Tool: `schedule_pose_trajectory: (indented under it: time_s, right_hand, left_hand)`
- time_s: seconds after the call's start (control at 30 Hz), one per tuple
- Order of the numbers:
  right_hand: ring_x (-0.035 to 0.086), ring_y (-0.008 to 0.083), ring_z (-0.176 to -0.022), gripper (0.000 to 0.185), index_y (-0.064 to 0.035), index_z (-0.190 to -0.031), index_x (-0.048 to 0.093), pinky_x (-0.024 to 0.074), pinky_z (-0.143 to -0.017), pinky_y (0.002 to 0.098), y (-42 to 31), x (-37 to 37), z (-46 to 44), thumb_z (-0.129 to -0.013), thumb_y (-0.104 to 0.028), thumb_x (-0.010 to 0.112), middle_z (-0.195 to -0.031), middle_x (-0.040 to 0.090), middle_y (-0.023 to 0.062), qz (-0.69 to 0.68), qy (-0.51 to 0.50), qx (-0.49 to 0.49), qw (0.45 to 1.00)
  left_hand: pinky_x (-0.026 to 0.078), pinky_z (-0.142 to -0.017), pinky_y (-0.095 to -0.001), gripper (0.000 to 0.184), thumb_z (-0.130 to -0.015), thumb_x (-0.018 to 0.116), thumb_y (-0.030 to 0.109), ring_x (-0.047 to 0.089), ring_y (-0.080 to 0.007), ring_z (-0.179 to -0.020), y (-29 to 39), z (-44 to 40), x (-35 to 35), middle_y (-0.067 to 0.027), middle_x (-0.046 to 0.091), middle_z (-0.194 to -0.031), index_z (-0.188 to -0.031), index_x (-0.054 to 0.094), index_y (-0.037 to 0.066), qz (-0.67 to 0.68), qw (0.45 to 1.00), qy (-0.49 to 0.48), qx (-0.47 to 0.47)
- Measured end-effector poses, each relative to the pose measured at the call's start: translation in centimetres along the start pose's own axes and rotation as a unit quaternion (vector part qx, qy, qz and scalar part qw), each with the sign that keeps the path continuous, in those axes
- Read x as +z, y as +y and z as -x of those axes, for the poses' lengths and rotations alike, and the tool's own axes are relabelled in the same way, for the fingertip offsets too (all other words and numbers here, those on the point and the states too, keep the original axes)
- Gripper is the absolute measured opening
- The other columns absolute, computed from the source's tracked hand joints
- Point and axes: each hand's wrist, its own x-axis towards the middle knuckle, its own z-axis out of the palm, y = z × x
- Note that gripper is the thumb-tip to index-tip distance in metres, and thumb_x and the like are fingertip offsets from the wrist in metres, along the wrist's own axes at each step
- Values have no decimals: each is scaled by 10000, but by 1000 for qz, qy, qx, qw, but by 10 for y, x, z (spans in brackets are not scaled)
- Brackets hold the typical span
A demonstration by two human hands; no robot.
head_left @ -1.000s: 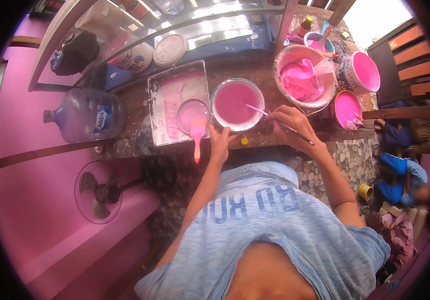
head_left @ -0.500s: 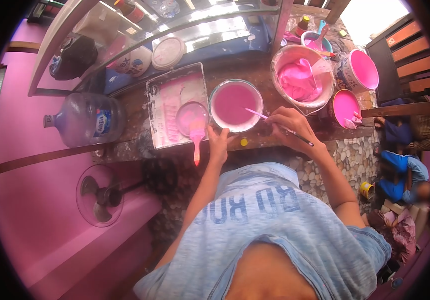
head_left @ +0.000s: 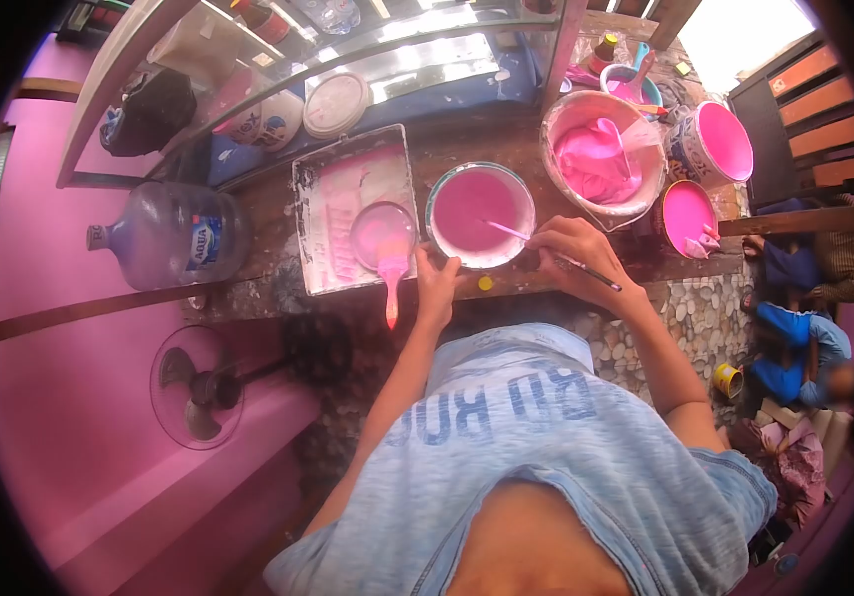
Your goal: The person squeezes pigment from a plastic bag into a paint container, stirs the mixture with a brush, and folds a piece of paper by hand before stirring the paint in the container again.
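Note:
A round tub of pink paint (head_left: 467,204) stands on the wooden table in front of me. My right hand (head_left: 579,250) is closed on a thin brush (head_left: 586,266), whose tip dips into the paint near the middle of the tub. My left hand (head_left: 438,283) touches the tub's near left rim, thumb and fingers apart. Just left of it, a wide brush with pink bristles (head_left: 392,288) lies across a round clear lid or dish (head_left: 377,226), over the edge of a paint tray (head_left: 313,248).
A big bucket with pink paint (head_left: 552,164), a white bucket (head_left: 685,147) and a smaller can (head_left: 662,223) stand at the right. The water bottle (head_left: 164,233) lies at the left, near a fan (head_left: 199,387). Other people (head_left: 829,343) are at far right.
The tub of paint has shifted slightly to the right and toward me, and the thin brush's tip now sits nearer its middle. Both hands have stayed nearly in place.

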Motion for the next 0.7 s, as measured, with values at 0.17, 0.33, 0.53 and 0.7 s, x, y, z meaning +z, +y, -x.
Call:
schedule_pose_trajectory:
  time_s: [0.17, 0.33, 0.53, 0.7]
  right_hand:
    - [623, 222, -752, 171, -79, -893, 704, 485, -725, 346, -2, 1, -1, -743, -23, 646, -811, 640, 56, 6, 9, -6, 1000]
    - [622, 232, -758, 164, -69, -901, 701, 484, -738, 350, -4, 1, -1, -750, -36, 646, -822, 641, 62, 9, 2, -3, 1000]
    - [625, 253, -795, 177, -55, -928, 688, 483, -756, 363, -6, 4, -1, -757, -42, 645, -855, 646, 84, -2, -12, -6, 1000]
    - [626, 262, -794, 173, -54, -930, 688, 485, -765, 372, -7, 6, -1, -765, -41, 640, -867, 654, 88, -5, -27, -2, 1000]
  left_hand:
    - [578, -854, -411, 460, -886, 573, 38, 519, -239, -1123, -2, -5, -1, -130, 386, -1283, -1260, 306, 52, 47, 999, -10, 10]
    - [588, -840, -432, 386, -918, 548, 41, 591, -240, -1063, 0, -7, -8, -123, 462, -1203, -1229, 322, 68, 62, 998, 18, 27]
    - [584, -863, -397, 429, -885, 564, 24, 533, -233, -1122, 0, 0, -4, -146, 408, -1256, -1235, 317, 43, 55, 998, 5, 10]
    - [592, -837, -387, 427, -888, 565, 24, 558, -237, -1099, 3, 6, -2, -155, 419, -1258, -1236, 317, 41, 29, 1000, -7, 9]
